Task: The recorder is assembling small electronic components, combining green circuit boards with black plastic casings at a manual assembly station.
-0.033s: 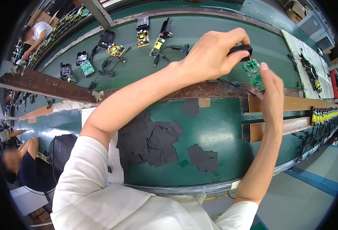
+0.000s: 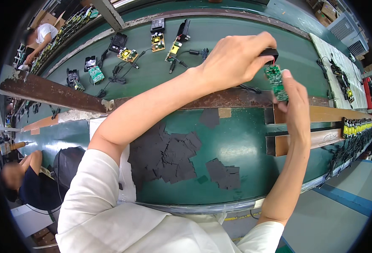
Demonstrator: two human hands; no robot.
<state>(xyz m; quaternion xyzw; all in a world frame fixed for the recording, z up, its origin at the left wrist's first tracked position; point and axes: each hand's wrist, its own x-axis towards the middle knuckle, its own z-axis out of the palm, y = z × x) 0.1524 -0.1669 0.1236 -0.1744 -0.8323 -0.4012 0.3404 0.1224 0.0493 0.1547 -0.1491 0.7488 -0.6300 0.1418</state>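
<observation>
Over the far side of the bench, my left hand [image 2: 236, 61] pinches a small black plastic case [image 2: 270, 53] between thumb and fingers. Just below it, my right hand [image 2: 294, 95] grips a green circuit board [image 2: 276, 82] by its right side, solder face showing. A short red wire runs from the case to the board. Part of the case is hidden behind my left fingers. Loose black sheet pieces [image 2: 169, 158] lie piled in front of me, with a smaller group of black sheets [image 2: 223, 173] to their right.
Several opened adapters, one with a yellow board [image 2: 157, 42], lie with cables on the green belt [image 2: 236, 25] beyond a rusty rail [image 2: 152, 101]. Long trays [image 2: 316, 141] stand right, beside a row of yellow-topped parts [image 2: 358, 127]. Two other people sit at the left.
The circuit board and my right hand have shifted slightly left, and the board's solder face shows more fully. The case in my left hand has moved slightly right.
</observation>
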